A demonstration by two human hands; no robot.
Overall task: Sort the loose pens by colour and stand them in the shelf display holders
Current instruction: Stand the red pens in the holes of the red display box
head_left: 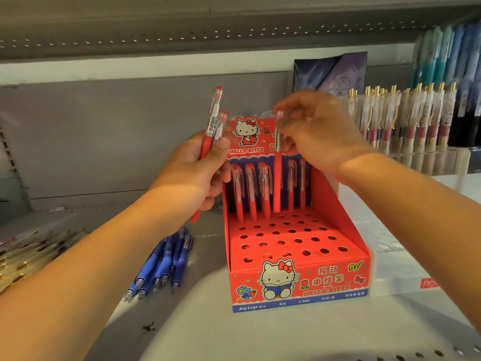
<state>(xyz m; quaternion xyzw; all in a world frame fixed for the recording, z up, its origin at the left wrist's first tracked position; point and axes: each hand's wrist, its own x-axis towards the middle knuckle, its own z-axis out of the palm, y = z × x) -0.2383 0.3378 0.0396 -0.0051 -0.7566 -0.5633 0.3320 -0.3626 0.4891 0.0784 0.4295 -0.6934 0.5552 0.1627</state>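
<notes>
A red Hello Kitty display holder [299,280] with rows of round holes stands on the shelf. Several red pens [251,194] stand upright in its back row. My right hand [317,134] pinches the top of another red pen [277,183], which hangs upright with its tip at a back-row hole. To the left of the box my left hand [197,168] grips two red pens [212,131] upright. A loose pile of blue pens [164,264] lies on the shelf to the left of the holder.
Gold-clipped pens lie loose at the far left [31,254]. A clear acrylic holder [426,155] with gold-clipped pens stands at the back right, with packaged pens [442,53] above it. A white box [406,282] sits right of the red holder. The upper shelf [182,35] overhangs.
</notes>
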